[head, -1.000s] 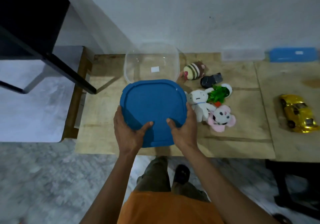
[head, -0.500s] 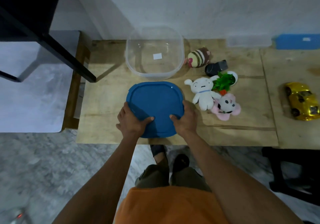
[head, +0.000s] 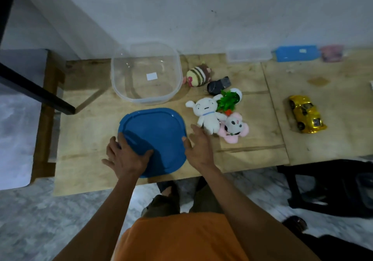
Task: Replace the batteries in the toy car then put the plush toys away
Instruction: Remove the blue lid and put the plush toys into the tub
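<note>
At the bottom of the frame I see an orange shirt (head: 181, 238) and both forearms reaching up toward the wooden table (head: 84, 131). My left hand (head: 127, 156) lies on the near left part of the blue lid (head: 155, 137), fingers spread and fairly straight, thumb stretched across the lid's surface; it is pressing flat, not curled round the edge. My right hand (head: 198, 145) sits just off the lid's right edge, fingers loose and extended, holding nothing; its fingertips are close to the white plush (head: 207, 115), though I cannot tell whether they touch it. The two hands are apart, one on each side of the lid, which lies flat near the table's front edge at centre frame.

Right of the lid the plush toys cluster: the white plush, a pink-eared plush (head: 234, 128) touching its lower right, and a green-and-white plush (head: 230, 99) just behind them. Further up are a small dark object (head: 219, 84) and a striped brown plush (head: 198, 76).

Above the lid stands the clear container (head: 145, 73), open, with a small white label on its base. The yellow toy car (head: 305, 114) rests at the right, well apart from the toys. Against the wall at upper right lie a clear box (head: 249, 55) and a blue box (head: 295, 53).
</note>
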`<act>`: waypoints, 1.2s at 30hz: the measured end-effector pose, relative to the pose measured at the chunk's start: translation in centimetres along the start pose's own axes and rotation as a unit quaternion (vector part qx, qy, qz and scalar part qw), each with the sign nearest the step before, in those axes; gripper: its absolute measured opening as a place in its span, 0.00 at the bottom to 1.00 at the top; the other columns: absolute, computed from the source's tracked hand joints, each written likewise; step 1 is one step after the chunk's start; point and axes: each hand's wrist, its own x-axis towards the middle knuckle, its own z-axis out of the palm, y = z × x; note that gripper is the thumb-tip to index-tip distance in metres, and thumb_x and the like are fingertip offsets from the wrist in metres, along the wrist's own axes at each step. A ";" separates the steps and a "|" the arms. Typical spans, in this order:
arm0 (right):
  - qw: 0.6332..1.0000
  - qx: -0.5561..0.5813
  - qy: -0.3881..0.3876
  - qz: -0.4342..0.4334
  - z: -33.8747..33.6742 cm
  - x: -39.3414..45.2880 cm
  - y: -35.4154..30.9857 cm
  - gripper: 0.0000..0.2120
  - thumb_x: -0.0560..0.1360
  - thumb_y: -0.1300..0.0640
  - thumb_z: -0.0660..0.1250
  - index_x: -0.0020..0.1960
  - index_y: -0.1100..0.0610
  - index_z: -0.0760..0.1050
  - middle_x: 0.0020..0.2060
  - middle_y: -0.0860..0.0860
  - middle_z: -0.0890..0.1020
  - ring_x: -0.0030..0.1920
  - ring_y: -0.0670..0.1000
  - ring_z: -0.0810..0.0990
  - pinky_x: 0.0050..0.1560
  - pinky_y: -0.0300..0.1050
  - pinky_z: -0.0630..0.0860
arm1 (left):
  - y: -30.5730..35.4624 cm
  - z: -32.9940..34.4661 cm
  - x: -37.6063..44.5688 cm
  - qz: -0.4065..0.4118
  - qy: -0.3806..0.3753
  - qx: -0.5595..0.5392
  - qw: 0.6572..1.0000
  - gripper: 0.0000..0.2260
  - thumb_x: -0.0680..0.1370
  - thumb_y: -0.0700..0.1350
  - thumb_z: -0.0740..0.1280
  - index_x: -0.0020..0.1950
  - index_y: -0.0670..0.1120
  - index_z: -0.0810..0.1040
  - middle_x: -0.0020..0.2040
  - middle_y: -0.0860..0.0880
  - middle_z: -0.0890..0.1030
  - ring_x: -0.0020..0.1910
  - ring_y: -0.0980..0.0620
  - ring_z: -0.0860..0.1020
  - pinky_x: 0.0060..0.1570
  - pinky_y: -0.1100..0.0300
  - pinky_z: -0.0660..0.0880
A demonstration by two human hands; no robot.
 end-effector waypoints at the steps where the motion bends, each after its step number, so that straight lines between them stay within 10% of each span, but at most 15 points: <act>1: 0.999 0.011 0.050 -0.013 -0.9 -0.1 0.0 0.23 0.78 0.50 0.66 0.70 0.57 0.71 0.64 0.57 0.76 0.64 0.57 0.76 0.63 0.57 0.75 | 0.5 0.0 -0.2 0.023 0.020 0.000 1.000 0.48 0.69 0.62 0.76 0.80 0.47 0.54 0.79 0.40 0.57 0.77 0.36 0.55 0.74 0.31 0.51; 8: 0.949 -0.152 0.274 -0.010 -9.0 4.3 4.2 0.29 0.79 0.39 0.60 0.74 0.55 0.66 0.70 0.59 0.71 0.69 0.62 0.69 0.67 0.58 0.65 | 10.6 3.6 -2.9 0.218 0.044 -0.082 0.972 0.34 0.78 0.62 0.63 0.77 0.42 0.64 0.75 0.37 0.64 0.74 0.36 0.62 0.71 0.38 0.63; 18: 0.979 -0.154 0.136 0.008 -10.6 10.5 6.6 0.33 0.80 0.33 0.52 0.79 0.41 0.43 0.76 0.58 0.61 0.68 0.63 0.69 0.59 0.63 0.74 | 22.8 10.7 -2.4 0.143 0.039 -0.124 0.981 0.29 0.81 0.61 0.54 0.80 0.50 0.61 0.78 0.38 0.59 0.76 0.38 0.58 0.73 0.43 0.54; 23: 0.976 -0.190 0.093 -0.055 -12.9 14.5 7.6 0.35 0.78 0.29 0.49 0.79 0.40 0.43 0.68 0.59 0.68 0.55 0.62 0.77 0.45 0.55 0.78 | 23.9 12.3 -1.9 0.110 0.038 -0.129 0.985 0.23 0.84 0.52 0.59 0.78 0.47 0.66 0.76 0.36 0.62 0.75 0.37 0.61 0.72 0.47 0.55; 36: 0.968 -0.224 0.020 -0.116 -12.2 17.6 7.7 0.32 0.77 0.29 0.53 0.76 0.44 0.60 0.73 0.59 0.65 0.64 0.64 0.74 0.48 0.60 0.79 | 23.5 13.3 -0.8 0.060 0.112 -0.106 0.986 0.20 0.85 0.51 0.53 0.77 0.51 0.65 0.76 0.39 0.62 0.70 0.36 0.64 0.68 0.43 0.60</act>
